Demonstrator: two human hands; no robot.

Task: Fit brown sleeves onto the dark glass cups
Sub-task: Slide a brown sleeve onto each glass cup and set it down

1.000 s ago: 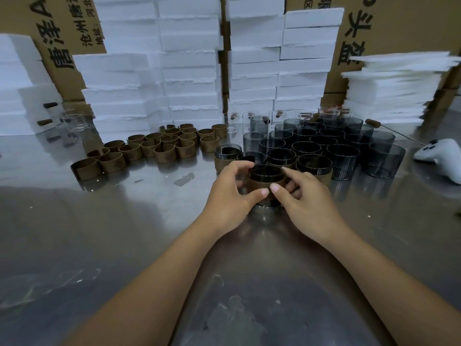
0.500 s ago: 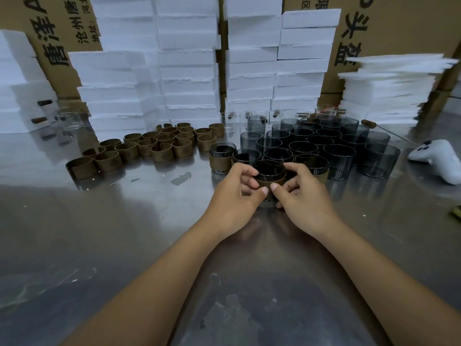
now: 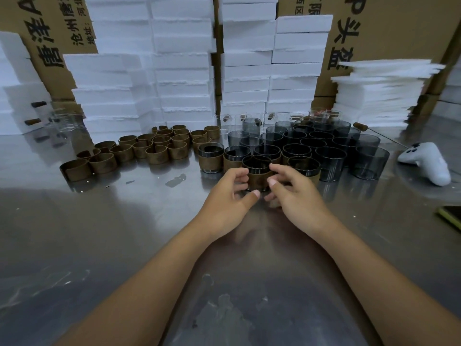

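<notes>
A dark glass cup with a brown sleeve stands on the steel table at the front of the cup group. My left hand and my right hand flank it with loosely curled fingers, thumbs off its front, gripping nothing. Other sleeved cups stand beside and behind it. Several bare dark cups crowd to the right and back. Loose brown sleeves lie in rows to the left.
White foam blocks are stacked along the back, with cardboard boxes behind. A white game controller lies at the right, and a yellow-green item sits at the right edge. Clear glasses stand at the far left.
Both hands pushed the sleeved cup forward into the group of cups, then loosened their grip; the thumbs have come off its front.
</notes>
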